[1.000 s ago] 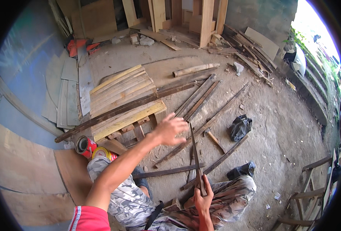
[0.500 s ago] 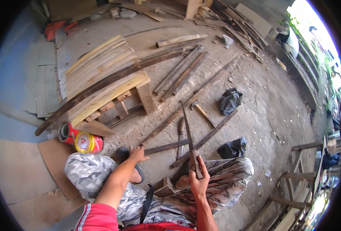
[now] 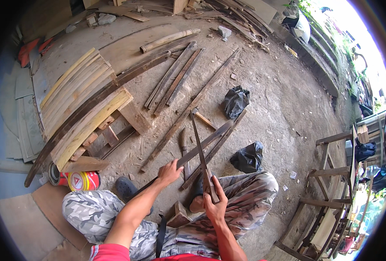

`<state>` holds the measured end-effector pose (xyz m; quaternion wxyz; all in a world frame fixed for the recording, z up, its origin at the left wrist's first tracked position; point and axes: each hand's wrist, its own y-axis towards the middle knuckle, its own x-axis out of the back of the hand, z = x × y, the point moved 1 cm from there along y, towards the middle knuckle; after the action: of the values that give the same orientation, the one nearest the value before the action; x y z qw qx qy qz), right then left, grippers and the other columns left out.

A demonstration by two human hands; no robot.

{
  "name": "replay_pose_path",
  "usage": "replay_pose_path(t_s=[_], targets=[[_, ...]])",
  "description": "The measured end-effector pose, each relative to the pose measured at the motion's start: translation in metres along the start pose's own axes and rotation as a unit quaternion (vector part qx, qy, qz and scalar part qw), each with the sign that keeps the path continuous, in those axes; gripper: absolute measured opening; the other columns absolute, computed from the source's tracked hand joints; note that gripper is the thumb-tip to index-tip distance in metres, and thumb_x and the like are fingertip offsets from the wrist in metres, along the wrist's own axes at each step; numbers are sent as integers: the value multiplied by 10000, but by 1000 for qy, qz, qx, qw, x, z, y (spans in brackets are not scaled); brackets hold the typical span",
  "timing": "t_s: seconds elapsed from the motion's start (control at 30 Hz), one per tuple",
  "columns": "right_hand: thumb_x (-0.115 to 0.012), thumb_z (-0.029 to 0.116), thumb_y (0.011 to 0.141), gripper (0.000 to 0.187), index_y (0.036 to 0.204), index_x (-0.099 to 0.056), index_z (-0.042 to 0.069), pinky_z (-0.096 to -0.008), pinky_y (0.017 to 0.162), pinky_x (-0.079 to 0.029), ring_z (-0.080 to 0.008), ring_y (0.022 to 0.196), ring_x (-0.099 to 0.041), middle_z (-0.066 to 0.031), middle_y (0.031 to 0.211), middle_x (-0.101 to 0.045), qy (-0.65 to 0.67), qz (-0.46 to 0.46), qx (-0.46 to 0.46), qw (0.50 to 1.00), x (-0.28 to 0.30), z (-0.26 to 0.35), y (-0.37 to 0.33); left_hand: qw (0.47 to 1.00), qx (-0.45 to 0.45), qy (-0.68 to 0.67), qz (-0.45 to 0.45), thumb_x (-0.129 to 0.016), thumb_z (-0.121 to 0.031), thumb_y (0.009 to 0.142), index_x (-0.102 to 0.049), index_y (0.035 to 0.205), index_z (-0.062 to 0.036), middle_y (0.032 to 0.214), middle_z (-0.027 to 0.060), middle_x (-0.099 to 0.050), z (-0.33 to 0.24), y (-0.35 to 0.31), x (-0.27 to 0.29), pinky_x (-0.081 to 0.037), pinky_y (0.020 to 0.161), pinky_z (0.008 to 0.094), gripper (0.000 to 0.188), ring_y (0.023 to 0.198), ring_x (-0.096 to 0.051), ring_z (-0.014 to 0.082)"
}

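Observation:
My right hand (image 3: 214, 206) is closed round the wooden handle of a handsaw (image 3: 200, 150), seen almost edge-on with its narrow blade pointing up and away. My left hand (image 3: 170, 171) grips a dark wooden strip (image 3: 212, 137), which slants from beside my left leg toward the far right. In the view the saw blade crosses in front of this strip; whether they touch I cannot tell. Beyond them on the ground lie a hammer (image 3: 205, 119) and a bladed tool with a wooden handle (image 3: 184, 141), partly hidden. A wooden block (image 3: 178, 215) sits between my legs.
At left are a slatted wooden pallet (image 3: 86, 80) and a red-and-yellow can (image 3: 83, 180). Long battens (image 3: 188, 108) lie ahead. Two black plastic bags (image 3: 248, 157) rest right of the tools. A wooden frame (image 3: 332, 172) stands at far right.
My left hand has taken hold of the wooden strip and raised it from the ground, its far end swinging up and right behind the saw. My right hand keeps the saw. The view has shifted.

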<state>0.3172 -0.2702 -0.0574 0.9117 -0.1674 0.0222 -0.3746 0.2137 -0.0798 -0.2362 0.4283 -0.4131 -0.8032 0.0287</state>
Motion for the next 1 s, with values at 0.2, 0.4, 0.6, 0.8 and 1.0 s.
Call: replay_pose_path(t_s=[0.2,0.4,0.6,0.8,1.0], targets=[[-601,-22,848,663,1495,-467,27,-257,838,-514,-118,936,-629,-111,1236,-661,27,-7,1,1000,-1,-3,1,960,-232,-103,-119,-606,-308,962,-409,1479,-3,1426,247,-531,-36,53,-9,-443,1076,460,631,1289,-534,412],[-578,-49,869,637,1492,-472,33,-240,620,-461,-88,699,-567,-76,1028,-649,-6,-15,57,998,4,-14,6,995,-72,-66,-4,-642,-345,937,-462,1436,-12,1409,227,-544,-14,31,-9,-412,1103,466,626,1298,-524,391],[-574,-53,873,626,1486,-487,45,-230,523,-449,-68,599,-547,-52,926,-656,-33,4,79,996,0,-13,4,976,133,103,135,-700,-466,886,-435,1439,-83,1409,200,-513,77,-21,-62,-420,1075,534,722,1322,-485,395],[-595,-19,859,618,1469,-506,33,-241,682,-454,-94,775,-579,-86,1057,-671,-62,-24,79,995,15,-15,-2,973,139,113,144,-711,-442,878,-475,1358,-83,1388,187,-511,91,-40,-92,-435,1057,527,644,1315,-492,380],[-588,-29,849,628,1469,-494,5,-235,777,-518,-112,885,-634,-93,1142,-672,-95,-44,93,990,17,-14,1,972,145,117,140,-711,-396,868,-473,1372,-85,1396,177,-502,83,-20,-100,-435,1060,517,638,1305,-497,375]])
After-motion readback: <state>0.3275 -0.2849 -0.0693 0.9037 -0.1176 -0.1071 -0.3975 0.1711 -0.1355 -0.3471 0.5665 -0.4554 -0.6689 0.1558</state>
